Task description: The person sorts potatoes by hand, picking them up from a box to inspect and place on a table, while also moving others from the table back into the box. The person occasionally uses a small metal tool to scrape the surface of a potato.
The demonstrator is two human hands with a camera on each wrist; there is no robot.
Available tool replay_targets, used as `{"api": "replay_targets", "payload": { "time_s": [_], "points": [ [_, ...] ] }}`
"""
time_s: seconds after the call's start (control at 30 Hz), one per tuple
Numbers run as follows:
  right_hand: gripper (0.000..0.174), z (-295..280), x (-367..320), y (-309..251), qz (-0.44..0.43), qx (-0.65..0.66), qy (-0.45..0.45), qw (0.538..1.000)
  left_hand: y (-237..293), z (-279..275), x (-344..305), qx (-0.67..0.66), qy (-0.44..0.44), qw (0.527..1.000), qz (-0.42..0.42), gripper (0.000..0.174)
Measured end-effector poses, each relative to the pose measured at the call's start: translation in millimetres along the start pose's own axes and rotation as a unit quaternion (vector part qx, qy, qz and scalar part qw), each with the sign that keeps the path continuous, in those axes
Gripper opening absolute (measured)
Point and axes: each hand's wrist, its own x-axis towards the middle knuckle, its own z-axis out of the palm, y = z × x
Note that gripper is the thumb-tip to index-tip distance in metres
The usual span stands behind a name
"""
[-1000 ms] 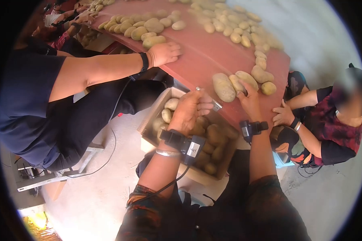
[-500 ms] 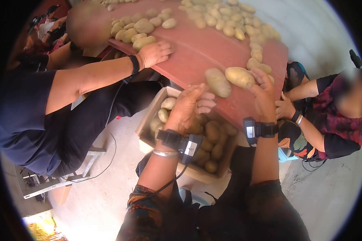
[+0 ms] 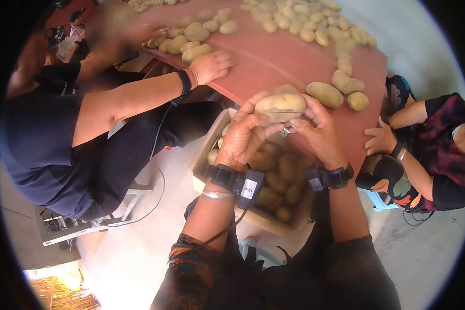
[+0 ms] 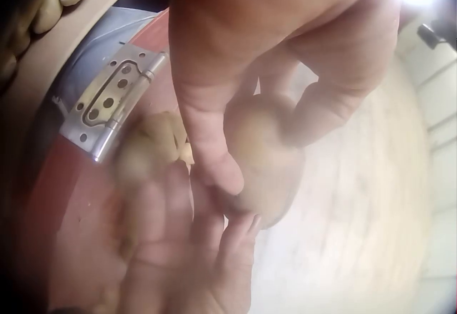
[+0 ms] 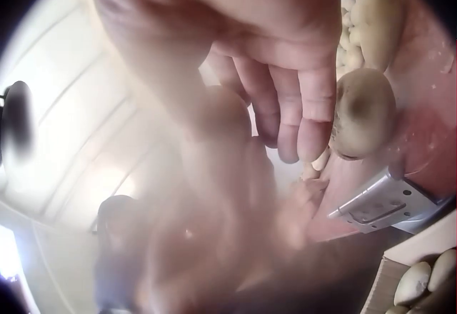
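A long yellowish potato [image 3: 280, 107] with a dark line along its skin is held between both hands, close over the table edge in the head view. My left hand [image 3: 240, 137] grips its left end, the thumb on the near side. At the other end, my right hand [image 3: 320, 134] holds it with the thumb low in front and the fingers behind. The left wrist view shows the held potato [image 4: 268, 164] under the left hand [image 4: 285, 35]. Another potato [image 3: 287, 89] lies on the table, mostly hidden behind the held one.
Several potatoes, including a large one [image 3: 324, 94], lie on the red table [image 3: 266, 57], with bigger piles farther back. A metal hinge [image 4: 111, 100] sits at its edge. Below my hands stands a cardboard box [image 3: 204, 181] of potatoes. Another person's hand [image 3: 212, 67] rests on the table.
My right hand has lifted a potato off the table and brought it left to my left hand, which now grips it too. The head view has shifted slightly.
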Motion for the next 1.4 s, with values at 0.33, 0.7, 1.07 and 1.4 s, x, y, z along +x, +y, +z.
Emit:
{"api": "replay_targets", "payload": {
  "time_s": [0.33, 0.7, 1.07, 1.4],
  "points": [
    [0.048, 3, -5, 3, -0.030, -0.099, 0.006, 0.995, -9, 0, -5, 0.087, -0.003, 0.996, -0.027, 0.046],
    [0.049, 0, -16, 1, -0.059, -0.126, 0.019, 0.990, -28, 8, -6, 0.227, -0.006, 0.972, -0.061, 0.047],
    [0.047, -6, -19, -3, -0.053, -0.137, 0.004, 0.989, -39, 6, -1, 0.198, -0.017, 0.979, -0.046, 0.044],
    [0.048, -1, -19, -11, -0.030, -0.118, -0.008, 0.992, -27, 9, -7, 0.189, -0.020, 0.980, -0.065, 0.049]
  ]
}}
